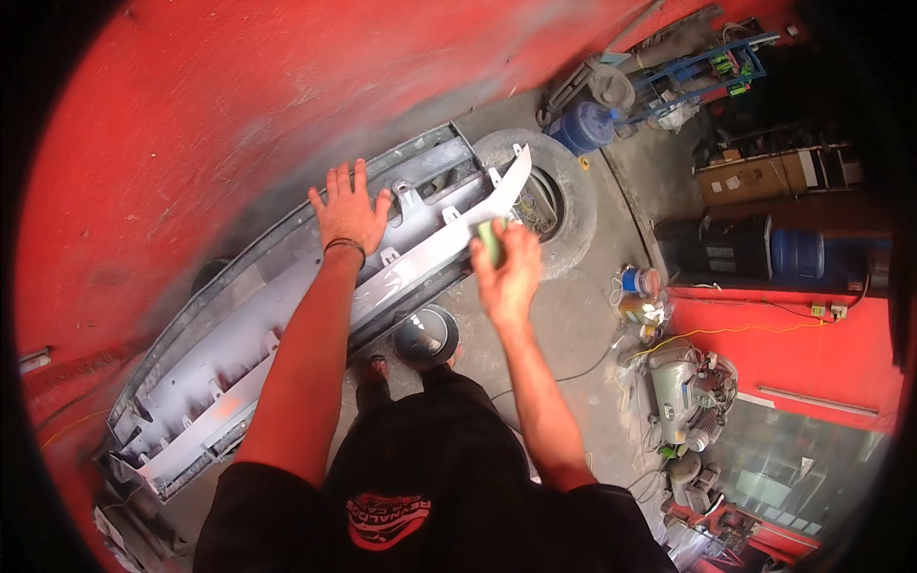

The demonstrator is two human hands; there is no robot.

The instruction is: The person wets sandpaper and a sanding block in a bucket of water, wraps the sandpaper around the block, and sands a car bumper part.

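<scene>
A long curved vehicle panel (287, 291), grey-white with clips and brackets along it, lies diagonally before me. Along its near side runs a narrower white strip (420, 263) with a pointed, upswept right end. My left hand (351, 212) rests with fingers spread on the panel's far side, holding nothing. Toward the strip's right end, my right hand (511, 272) grips a small green pad (491, 241) between thumb and fingers, at the strip's near edge. Whether the pad touches the strip is hard to make out.
A tyre (573, 210) lies under the panel's right end. Close to my feet stands a dark bucket (426, 336). A red wall (239, 105) rises behind the panel. To the right are a blue water jug (583, 127), paint cans (640, 281), a compressor (683, 392) and loose cables.
</scene>
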